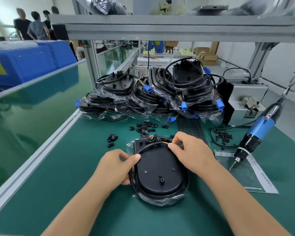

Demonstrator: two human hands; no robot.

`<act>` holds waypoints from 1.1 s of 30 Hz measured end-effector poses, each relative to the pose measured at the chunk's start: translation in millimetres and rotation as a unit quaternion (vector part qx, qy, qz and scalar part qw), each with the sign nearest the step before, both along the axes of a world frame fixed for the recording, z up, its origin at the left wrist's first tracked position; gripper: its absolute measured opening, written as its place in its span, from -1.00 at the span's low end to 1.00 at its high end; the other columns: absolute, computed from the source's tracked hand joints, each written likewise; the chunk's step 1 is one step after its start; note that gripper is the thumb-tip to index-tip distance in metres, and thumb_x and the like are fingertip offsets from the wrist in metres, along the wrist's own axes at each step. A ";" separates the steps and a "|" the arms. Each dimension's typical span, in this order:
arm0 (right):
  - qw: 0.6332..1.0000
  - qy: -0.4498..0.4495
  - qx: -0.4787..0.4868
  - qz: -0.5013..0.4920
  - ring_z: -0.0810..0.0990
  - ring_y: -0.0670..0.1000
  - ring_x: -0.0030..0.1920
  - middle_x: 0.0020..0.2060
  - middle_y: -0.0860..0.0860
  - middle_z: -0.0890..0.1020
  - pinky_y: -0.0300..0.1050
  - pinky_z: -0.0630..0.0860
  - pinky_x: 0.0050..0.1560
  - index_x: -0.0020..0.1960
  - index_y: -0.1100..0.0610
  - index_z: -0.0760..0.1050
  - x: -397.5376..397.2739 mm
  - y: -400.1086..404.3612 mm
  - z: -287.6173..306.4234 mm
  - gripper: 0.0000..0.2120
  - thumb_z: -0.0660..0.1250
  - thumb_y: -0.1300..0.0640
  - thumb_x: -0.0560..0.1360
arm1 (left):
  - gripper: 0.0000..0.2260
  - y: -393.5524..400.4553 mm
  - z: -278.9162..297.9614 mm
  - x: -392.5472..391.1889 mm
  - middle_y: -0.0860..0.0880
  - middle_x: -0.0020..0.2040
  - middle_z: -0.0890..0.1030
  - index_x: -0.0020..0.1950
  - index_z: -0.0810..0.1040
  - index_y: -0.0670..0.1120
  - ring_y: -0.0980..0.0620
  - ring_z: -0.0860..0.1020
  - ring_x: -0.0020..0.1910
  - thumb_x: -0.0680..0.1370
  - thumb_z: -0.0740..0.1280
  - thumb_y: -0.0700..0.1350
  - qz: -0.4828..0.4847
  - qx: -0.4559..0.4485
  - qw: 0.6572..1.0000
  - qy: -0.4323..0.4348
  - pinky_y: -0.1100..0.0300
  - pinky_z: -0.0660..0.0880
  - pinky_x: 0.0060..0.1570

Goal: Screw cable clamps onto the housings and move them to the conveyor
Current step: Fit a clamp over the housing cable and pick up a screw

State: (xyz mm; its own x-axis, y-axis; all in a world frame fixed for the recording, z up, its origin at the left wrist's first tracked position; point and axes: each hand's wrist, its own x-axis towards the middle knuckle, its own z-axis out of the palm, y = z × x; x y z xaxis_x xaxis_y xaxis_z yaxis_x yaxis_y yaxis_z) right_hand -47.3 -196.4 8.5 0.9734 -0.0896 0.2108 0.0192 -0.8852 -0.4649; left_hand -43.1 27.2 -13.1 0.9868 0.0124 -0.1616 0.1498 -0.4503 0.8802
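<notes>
Housing between both hands' grips, right seemingly pinching cable.

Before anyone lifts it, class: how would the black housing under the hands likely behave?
The black housing looks like rigid moulded plastic, so probably stiff and fairly light. Its loose black cable would likely flop. The clear bag beneath may make it slippery.

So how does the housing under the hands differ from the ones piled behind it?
The housing in hand lies alone, flat on the green mat; the piled housings are stacked and leaning. Both hands grip the first; nobody touches the pile. All are black, cabled, in clear bags.
</notes>
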 end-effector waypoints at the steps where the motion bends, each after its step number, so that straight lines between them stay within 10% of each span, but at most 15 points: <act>1: 1.000 -0.002 0.006 -0.007 0.50 -0.12 -0.26 -0.30 -0.15 0.53 -0.19 0.36 -0.34 -0.15 -0.05 0.41 -0.5 3.3 -0.8 -0.83 0.25 -0.11 0.53 | -0.64 -1.4 -2.0 0.7 -0.17 -0.35 0.64 -0.12 0.54 -0.19 -0.02 0.52 -0.52 0.47 0.42 0.12 0.004 -0.009 1.000 0.009 0.15 0.52 -0.39; 9: 0.986 -0.029 0.156 -0.048 0.51 -0.12 -0.22 -0.27 -0.13 0.56 -0.14 0.37 -0.27 -0.22 -0.03 0.43 -1.4 28.4 3.7 -0.81 0.34 -0.07 0.50 | -0.52 -15.9 12.0 -7.0 -0.07 -0.40 0.30 -0.31 0.25 -0.09 -0.01 0.28 -0.42 0.52 0.25 0.27 0.077 -0.120 0.989 0.047 0.18 0.22 -0.31; 20: 0.893 0.055 0.382 0.230 0.62 -0.23 -0.07 -0.16 -0.24 0.69 -0.16 0.49 -0.03 -0.06 -0.14 0.65 19.6 196.4 19.9 -0.81 0.33 0.12 0.55 | -0.41 153.2 19.1 -41.1 -0.13 -0.10 0.60 0.01 0.53 -0.30 -0.09 0.54 -0.15 0.57 0.14 0.27 0.298 -0.160 0.939 -0.055 0.06 0.48 -0.03; 33: 0.779 0.194 0.328 0.497 0.60 -0.32 -0.01 -0.04 -0.23 0.65 -0.41 0.49 0.04 0.24 0.11 0.57 -27.1 480.6 -13.9 -0.71 0.28 0.28 0.56 | -0.52 379.6 5.4 -176.7 -0.16 -0.13 0.64 -0.08 0.56 -0.31 -0.16 0.59 -0.11 0.61 0.22 0.14 0.554 -0.095 0.826 -0.052 0.06 0.47 -0.01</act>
State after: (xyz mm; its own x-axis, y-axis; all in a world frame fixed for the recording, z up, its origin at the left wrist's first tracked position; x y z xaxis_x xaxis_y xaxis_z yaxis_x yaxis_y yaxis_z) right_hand -74.4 284.3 -5.3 0.6090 0.7856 0.1094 0.2891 -0.0914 -0.9529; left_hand -219.8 406.9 -7.7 0.3959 0.9005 -0.1797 0.2969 0.0597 0.9530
